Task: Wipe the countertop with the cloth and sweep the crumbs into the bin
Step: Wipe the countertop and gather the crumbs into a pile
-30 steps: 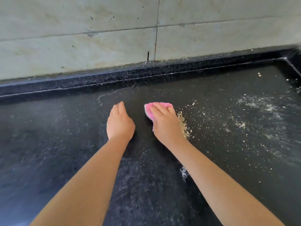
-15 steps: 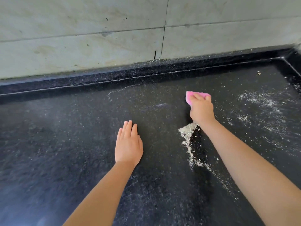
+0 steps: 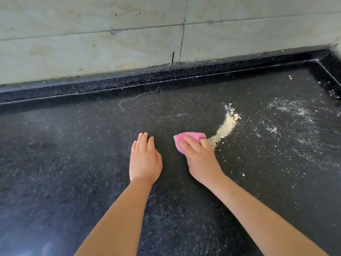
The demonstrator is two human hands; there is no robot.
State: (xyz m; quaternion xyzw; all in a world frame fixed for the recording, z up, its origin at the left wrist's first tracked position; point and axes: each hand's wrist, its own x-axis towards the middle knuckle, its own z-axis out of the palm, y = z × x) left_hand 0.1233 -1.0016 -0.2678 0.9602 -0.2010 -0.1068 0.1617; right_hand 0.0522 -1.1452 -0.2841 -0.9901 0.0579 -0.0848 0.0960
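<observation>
Black speckled desk (image 3: 73, 163) below tiled wall: right hand (image 3: 200, 157) presses pink cloth (image 3: 188, 138) under flat fingers, crumbs (image 3: 226, 126) arcing away just right of it; left hand (image 3: 144, 160) rests flat, empty, alongside.

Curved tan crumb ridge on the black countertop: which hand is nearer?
Right. The right hand, pressing the pink cloth, sits at the lower end of the curved tan crumb ridge. The left hand lies flat on the black countertop, beyond the cloth.
</observation>
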